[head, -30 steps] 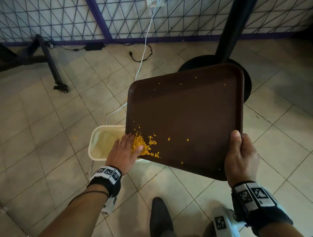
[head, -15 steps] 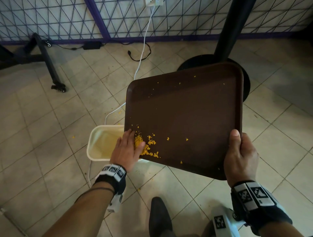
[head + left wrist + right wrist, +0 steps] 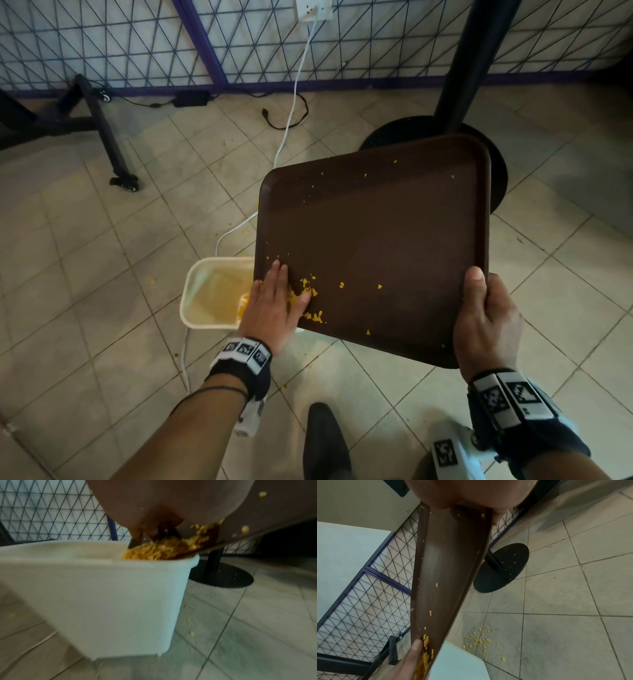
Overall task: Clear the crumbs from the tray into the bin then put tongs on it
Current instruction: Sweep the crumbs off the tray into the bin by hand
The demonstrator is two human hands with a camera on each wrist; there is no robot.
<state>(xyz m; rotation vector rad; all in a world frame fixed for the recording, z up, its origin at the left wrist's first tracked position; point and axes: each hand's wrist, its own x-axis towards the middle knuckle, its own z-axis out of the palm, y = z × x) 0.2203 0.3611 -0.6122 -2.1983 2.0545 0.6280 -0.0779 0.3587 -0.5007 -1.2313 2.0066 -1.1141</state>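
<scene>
Crumbs (image 3: 310, 298) sit heaped at the tray's (image 3: 394, 240) low corner, spilling over the lip into the bin (image 3: 205, 291) on the floor just beneath. Left hand (image 3: 277, 301) lies flat on the tray, fingers straight and close together, pushing the heap. Right hand (image 3: 486, 318) grips the opposite edge, thumb on top, fingers curled under. Strays dot the upper tray; more lie on the floor tiles (image 3: 556, 588) beside the bin. Best practice, I'd judge: keep the corner over the bin mouth, tilt steeper, sweep in short strokes toward the lip, then gather the strays. Tongs are not in view.
</scene>
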